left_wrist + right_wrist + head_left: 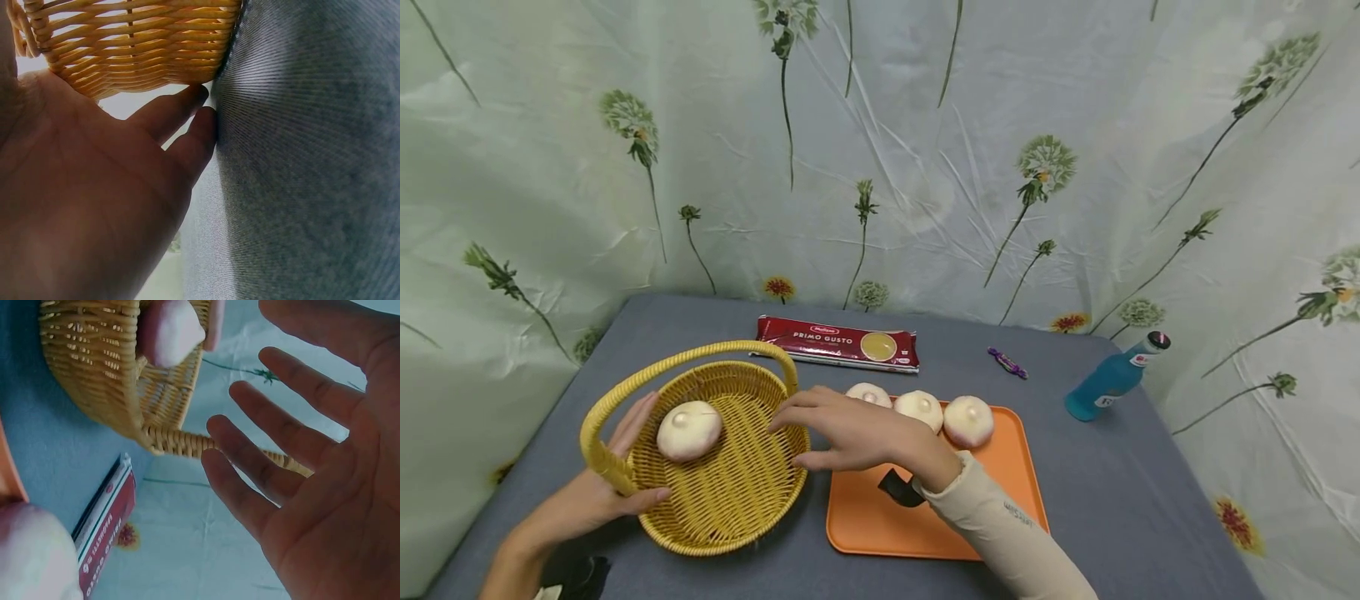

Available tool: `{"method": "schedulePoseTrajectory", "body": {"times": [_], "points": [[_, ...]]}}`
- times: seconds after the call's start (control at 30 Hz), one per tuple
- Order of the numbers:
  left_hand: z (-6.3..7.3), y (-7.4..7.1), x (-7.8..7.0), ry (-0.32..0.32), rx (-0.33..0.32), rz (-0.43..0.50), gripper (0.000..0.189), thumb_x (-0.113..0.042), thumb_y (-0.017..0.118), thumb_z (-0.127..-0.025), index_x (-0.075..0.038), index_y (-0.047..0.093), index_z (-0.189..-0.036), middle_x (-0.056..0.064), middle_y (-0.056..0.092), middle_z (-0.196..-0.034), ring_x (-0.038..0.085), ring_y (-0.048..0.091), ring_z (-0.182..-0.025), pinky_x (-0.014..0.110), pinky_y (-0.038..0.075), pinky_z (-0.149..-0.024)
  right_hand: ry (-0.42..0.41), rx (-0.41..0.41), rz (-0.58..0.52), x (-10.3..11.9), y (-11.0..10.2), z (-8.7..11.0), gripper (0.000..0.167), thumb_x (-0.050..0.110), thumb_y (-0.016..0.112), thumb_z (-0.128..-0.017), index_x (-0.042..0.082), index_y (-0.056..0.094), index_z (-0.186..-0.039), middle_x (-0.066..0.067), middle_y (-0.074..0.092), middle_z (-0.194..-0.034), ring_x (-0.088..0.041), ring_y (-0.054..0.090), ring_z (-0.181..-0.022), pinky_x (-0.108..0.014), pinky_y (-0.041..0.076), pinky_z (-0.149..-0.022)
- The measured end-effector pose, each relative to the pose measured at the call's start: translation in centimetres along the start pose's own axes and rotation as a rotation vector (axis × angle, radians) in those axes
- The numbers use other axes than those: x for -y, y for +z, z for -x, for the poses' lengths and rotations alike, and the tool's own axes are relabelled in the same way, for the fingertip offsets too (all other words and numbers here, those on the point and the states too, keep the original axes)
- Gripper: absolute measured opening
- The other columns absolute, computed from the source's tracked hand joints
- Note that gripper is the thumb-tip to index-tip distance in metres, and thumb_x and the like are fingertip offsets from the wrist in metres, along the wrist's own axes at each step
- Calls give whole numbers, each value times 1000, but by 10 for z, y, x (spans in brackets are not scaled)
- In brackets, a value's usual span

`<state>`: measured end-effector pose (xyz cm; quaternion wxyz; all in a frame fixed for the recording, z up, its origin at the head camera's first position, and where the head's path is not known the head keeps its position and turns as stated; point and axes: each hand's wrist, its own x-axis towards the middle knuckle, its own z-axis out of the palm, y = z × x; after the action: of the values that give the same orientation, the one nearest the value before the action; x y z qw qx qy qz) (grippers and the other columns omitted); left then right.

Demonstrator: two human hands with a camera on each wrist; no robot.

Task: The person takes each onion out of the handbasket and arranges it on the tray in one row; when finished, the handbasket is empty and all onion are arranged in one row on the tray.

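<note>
A yellow wicker basket [730,533] with an arched handle stands at the left of the table. One pale, purplish onion-like bulb [688,431] lies inside it. My left hand [583,504] rests against the basket's left side, its thumb at the rim and its fingers outside; in the left wrist view the fingertips reach the cloth beside the basket's base. My right hand [850,429] hovers around the basket's right rim, palm down, and holds nothing. The right wrist view shows its fingers [281,431] spread and fairly straight. Several similar bulbs [967,421] lie along the far edge of an orange tray [868,533].
Behind the basket and tray lies a red spaghetti packet [838,343]. A small purple wrapped candy [1007,363] is to its right. At the far right, a blue bottle [1108,383] stands near the table edge. A flowered curtain [925,167] hangs behind the grey-blue table.
</note>
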<state>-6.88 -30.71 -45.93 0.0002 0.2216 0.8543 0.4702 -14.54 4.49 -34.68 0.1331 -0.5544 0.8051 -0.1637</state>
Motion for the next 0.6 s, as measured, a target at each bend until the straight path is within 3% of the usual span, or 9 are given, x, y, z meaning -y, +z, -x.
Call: {"method": "schedulePoseTrajectory", "body": {"times": [0.4,0.6], "points": [[1,1,0,-8,6,3,123,3,79,-79,-22,-8,-162,-4,-13,-167,-10,-11,-143,0,6,-96,-51,87,47,10,4,-41,43,29,64,-99,14,57,-139,-3,54,-143,-15,45,-136,-23,31,-114],[-1,0,1,11,4,6,124,4,80,-78,-21,-8,-162,-1,-13,-167,-10,-10,-144,0,6,-97,-66,172,36,16,2,-69,42,28,62,-100,15,56,-139,1,54,-143,-10,46,-135,-19,28,-113]]}}
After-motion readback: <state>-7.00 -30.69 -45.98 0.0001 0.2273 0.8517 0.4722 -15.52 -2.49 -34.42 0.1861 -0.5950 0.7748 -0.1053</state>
